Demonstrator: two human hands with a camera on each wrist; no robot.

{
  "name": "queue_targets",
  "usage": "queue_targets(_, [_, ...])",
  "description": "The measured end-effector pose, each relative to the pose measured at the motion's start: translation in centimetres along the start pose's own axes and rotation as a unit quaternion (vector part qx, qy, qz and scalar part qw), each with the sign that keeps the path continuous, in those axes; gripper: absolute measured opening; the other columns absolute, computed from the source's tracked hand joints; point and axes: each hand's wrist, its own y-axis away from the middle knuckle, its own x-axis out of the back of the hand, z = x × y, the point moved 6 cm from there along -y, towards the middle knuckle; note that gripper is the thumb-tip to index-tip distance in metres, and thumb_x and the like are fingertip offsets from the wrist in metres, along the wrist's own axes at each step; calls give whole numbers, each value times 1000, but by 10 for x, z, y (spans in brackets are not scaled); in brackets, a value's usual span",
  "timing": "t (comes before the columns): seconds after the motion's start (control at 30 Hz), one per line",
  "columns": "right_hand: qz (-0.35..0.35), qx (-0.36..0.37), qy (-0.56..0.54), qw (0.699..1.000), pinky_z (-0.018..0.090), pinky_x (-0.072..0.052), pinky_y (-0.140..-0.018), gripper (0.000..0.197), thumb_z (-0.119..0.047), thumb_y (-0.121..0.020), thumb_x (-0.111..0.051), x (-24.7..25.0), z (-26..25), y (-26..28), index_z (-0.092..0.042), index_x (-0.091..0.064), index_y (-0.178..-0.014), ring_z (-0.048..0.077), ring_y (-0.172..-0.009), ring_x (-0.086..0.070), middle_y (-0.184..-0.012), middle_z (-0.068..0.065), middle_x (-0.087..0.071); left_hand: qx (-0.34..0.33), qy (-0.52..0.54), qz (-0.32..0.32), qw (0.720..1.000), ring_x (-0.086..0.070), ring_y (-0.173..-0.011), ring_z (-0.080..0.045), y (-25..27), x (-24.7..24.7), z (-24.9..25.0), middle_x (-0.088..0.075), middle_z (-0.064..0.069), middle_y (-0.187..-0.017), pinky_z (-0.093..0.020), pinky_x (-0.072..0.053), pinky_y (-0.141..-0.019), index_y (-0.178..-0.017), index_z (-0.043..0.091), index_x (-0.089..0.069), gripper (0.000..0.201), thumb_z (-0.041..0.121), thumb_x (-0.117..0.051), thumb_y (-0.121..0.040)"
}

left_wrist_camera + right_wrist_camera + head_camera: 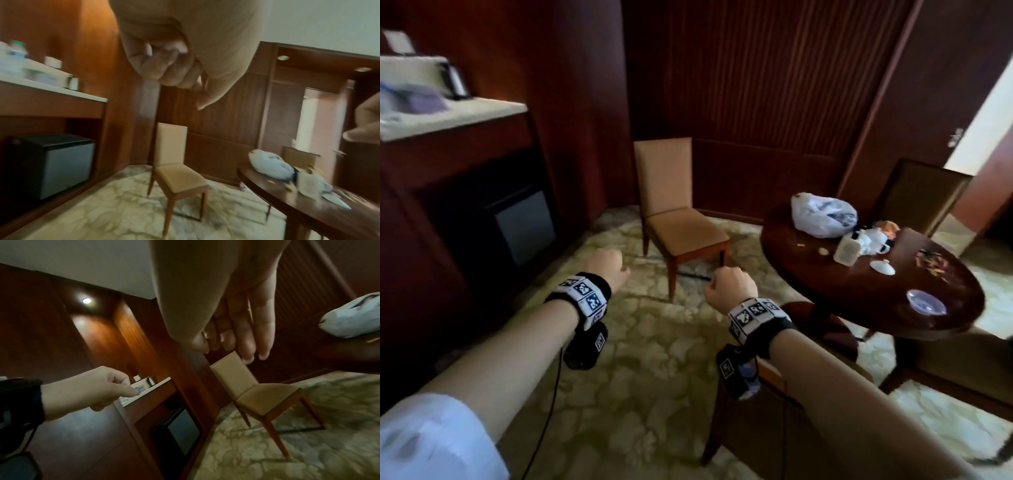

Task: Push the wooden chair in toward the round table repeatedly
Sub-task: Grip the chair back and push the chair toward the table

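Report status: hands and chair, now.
Left hand fisted, right hand loosely curled, both empty. Beige chair ahead, untouched. Round table with plastic bag close on right.

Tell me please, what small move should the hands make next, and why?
Probably move the right hand toward the round table: both it and the left hand hold nothing, and the plastic bag there lies on that side.
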Motion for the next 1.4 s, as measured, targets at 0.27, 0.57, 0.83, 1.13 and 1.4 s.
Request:
queue_targets(0.27, [7, 75, -17, 997, 33, -48, -64, 23, -25, -91, -51, -40, -183, -104, -6, -64, -94, 32, -88, -64, -96, 12, -66, 89, 5, 23, 996, -64, -87, -30, -65, 12, -177, -66, -9, -95, -36, -54, -73, -97, 12, -64, 15, 24, -58, -89])
queue_targets(0.57, [19, 94, 2, 995, 34, -45, -68, 17, -16, -89, -54, -67, -336, -236, -5, -64, -98, 34, -98, -63, -104, 14, -66, 82, 23, 30, 996, -62, -92, -32, -180, 16, -317, -64, -9, -96, -34, -48, -73, -88, 16, -54, 7, 23, -53, -89])
queue_targets(0.83, [17, 101, 36, 994, 34, -46, -71, 16, -12, -86, -56, -100, -395, -390, -8, -64, -99, 34, -101, -63, -106, 14, -66, 62, 31, 5, 998, -60, -86, -30, -334, -20, -375, -63, -8, -94, -35, -48, -71, -86, 17, -53, 7, 23, -51, -89])
queue_targets(1.13, [13, 95, 24, 995, 36, -48, -75, 20, -18, -88, -54, -117, -444, -631, -8, -61, -105, 34, -103, -62, -109, 13, -65, 58, 22, -23, 998, -63, -91, -30, -567, -27, -406, -64, -7, -98, -36, -52, -75, -97, 15, -60, 15, 27, -54, -89])
queue_targets(1.4, [0, 88, 15, 996, 33, -44, -67, 17, -15, -88, -53, -140, -473, -806, -7, -61, -101, 34, -97, -62, -105, 13, -65, 34, 2, -36, 999, -63, -93, -31, -743, -42, -435, -65, -9, -100, -36, -51, -75, -96, 13, -58, 14, 23, -50, -89])
